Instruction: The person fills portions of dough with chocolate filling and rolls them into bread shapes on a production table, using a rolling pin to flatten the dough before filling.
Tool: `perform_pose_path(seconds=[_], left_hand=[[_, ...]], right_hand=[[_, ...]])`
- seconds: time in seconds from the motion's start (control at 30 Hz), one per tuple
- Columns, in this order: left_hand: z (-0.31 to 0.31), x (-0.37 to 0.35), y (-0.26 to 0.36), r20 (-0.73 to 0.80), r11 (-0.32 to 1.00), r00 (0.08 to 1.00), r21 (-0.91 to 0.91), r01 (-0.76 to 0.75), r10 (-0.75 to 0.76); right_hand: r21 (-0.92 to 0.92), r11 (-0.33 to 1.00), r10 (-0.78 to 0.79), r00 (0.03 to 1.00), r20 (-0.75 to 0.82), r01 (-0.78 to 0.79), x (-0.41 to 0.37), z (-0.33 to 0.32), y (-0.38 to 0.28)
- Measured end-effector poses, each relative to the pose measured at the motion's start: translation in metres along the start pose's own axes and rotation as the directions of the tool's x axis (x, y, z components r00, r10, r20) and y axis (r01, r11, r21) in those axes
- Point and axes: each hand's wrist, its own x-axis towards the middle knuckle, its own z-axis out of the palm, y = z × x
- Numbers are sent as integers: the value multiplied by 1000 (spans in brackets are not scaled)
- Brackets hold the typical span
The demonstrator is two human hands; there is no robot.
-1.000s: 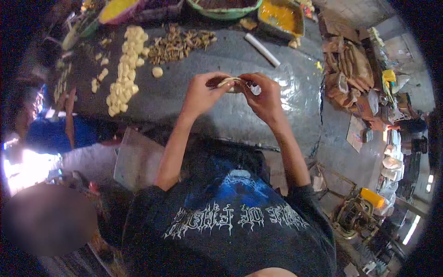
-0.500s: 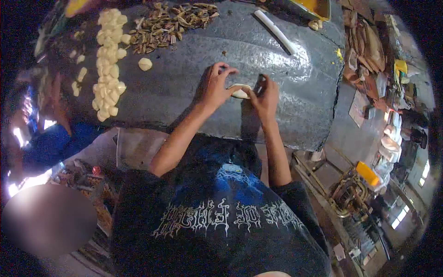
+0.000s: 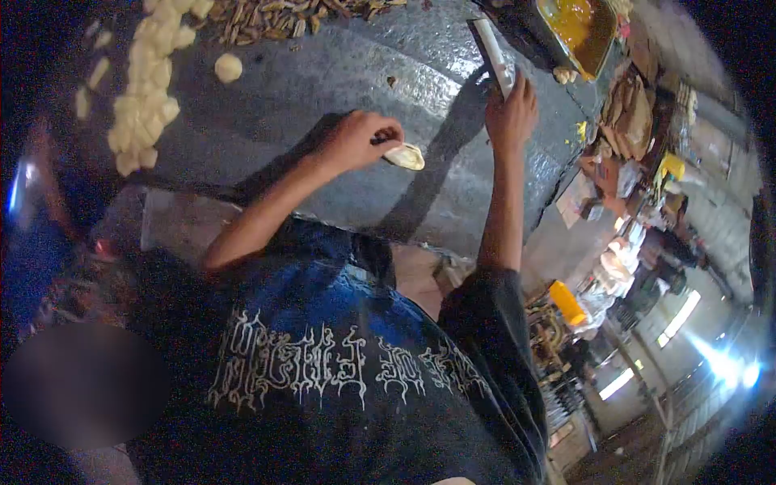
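Observation:
My left hand (image 3: 361,141) pinches the edge of a small flattened piece of dough (image 3: 406,156), holding it tilted over the dark tabletop (image 3: 323,81). Its fingertips are partly hidden behind the curled hand. On the right, my right hand (image 3: 512,117) is closed round the near end of a thin white rolling pin (image 3: 493,52). The pin points away from me, toward the far edge. A single round dough ball (image 3: 229,68) lies farther off to the left.
A long heap of dough balls (image 3: 144,97) runs along the left, beside a pile of brown strips (image 3: 259,18). A container of yellow-orange liquid (image 3: 574,28) stands at the far right. At far left is another person's blue clothing (image 3: 36,210).
My right hand has let go of the dough and moved right and away, taking hold of the rolling pin. My left hand keeps the dough. The view has shifted and turned.

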Motion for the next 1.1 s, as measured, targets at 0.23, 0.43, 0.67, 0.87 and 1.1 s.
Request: perform_pose_path(seconds=[0.23, 0.43, 0.67, 0.87, 1.1], left_hand=[[-14, -36, 27, -390, 997, 921, 56, 43, -18], [22, -56, 35, -528, 893, 794, 448, -42, 302], [39, -47, 16, -215, 601, 930, 799, -8, 298], [31, -41, 13, -203, 655, 953, 755, 6, 225], [2, 25, 8, -187, 542, 947, 840, 17, 261]], right_hand=[[117, 993, -41, 965, 261, 10, -39, 35, 24], [432, 886, -288, 931, 225, 170, -147, -37, -75], [362, 913, -272, 943, 191, 189, -162, -25, -81], [314, 947, -168, 935, 313, 65, -154, -23, -93], [198, 980, -87, 943, 320, 23, -79, 6, -85]])
